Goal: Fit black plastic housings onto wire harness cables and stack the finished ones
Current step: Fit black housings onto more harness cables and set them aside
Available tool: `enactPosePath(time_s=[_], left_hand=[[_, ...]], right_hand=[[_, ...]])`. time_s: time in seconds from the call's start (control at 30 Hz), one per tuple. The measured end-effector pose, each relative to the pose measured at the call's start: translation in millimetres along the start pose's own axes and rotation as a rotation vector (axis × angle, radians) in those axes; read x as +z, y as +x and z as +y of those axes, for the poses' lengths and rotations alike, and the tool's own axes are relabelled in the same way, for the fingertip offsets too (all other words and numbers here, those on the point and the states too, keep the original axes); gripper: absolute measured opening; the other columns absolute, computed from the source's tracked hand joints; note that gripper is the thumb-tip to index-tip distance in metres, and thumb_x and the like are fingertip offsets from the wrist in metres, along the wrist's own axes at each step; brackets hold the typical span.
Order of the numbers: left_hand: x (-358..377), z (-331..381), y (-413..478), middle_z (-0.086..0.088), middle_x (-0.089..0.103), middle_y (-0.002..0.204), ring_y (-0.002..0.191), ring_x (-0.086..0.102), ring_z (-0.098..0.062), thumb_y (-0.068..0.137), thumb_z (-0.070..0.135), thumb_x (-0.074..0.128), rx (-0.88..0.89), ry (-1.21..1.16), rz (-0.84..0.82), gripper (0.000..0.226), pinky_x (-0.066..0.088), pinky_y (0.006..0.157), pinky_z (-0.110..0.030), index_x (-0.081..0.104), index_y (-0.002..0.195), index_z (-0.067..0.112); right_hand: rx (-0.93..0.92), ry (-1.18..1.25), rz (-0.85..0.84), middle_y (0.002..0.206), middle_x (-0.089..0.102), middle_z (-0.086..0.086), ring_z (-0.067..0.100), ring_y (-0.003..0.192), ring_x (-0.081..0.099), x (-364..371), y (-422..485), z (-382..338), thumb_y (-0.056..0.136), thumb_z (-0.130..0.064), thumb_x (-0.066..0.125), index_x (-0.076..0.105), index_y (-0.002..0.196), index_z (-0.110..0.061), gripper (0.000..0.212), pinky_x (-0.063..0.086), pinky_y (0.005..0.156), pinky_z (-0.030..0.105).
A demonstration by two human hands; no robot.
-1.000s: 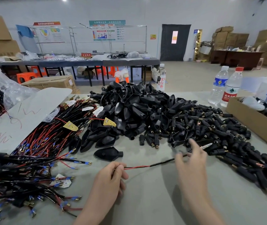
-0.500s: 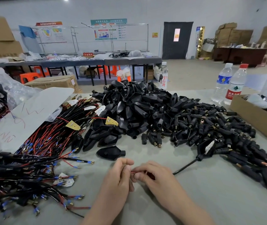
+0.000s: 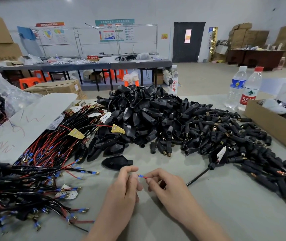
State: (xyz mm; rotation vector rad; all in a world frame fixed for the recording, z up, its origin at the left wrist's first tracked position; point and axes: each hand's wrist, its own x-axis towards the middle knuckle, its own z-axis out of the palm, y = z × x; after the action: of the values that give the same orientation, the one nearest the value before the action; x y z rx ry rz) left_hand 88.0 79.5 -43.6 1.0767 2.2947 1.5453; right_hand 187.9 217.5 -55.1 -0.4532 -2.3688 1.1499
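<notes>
Red lead tip (image 3: 142,176) is pinched by both my left hand (image 3: 123,190) and right hand (image 3: 170,191), held close in front, likely to sort terminals (its black cable (image 3: 197,176) trails right). Loose housing (image 3: 117,162) lies just beyond both hands, handy.

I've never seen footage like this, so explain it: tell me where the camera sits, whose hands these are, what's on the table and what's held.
No machine here: a person works with bare hands, and the one camera is worn on their head, looking forward and down. The left hand and right hand both pinch the blue-tipped end of a thin red wire. A black cable runs from behind the right hand to a tagged housing. On the grey table lie a heap of black plastic housings, small brass-tipped connectors to its right, and red and black wire harnesses on the left.
</notes>
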Motion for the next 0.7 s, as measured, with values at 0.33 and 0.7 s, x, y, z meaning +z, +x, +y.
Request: enactPosePath(time_s=[0.33,0.7], left_hand=[[-6,-11,8,0.017,0.059,0.1,0.09,0.057,0.002,0.1,0.025,0.049,0.008,0.217,0.184,0.021,0.041,0.073,-0.012,0.052,0.114,0.041],[-4,-20,11,0.02,0.052,0.112,0.111,0.048,-0.003,0.098,0.02,0.053,0.073,0.337,0.139,0.026,0.037,0.093,-0.022,0.058,0.122,0.026]], right_hand=[[0.063,0.191,0.045,0.076,0.069,-0.009,0.005,0.057,0.047,-5,0,-3,0.099,-0.033,0.058,0.062,0.095,-0.04,0.009,0.04,0.057,0.023],[0.06,0.208,0.045,0.078,0.069,-0.01,0.009,0.058,0.05,-5,1,-1,0.098,-0.038,0.056,0.061,0.097,-0.039,0.005,0.043,0.06,0.03]])
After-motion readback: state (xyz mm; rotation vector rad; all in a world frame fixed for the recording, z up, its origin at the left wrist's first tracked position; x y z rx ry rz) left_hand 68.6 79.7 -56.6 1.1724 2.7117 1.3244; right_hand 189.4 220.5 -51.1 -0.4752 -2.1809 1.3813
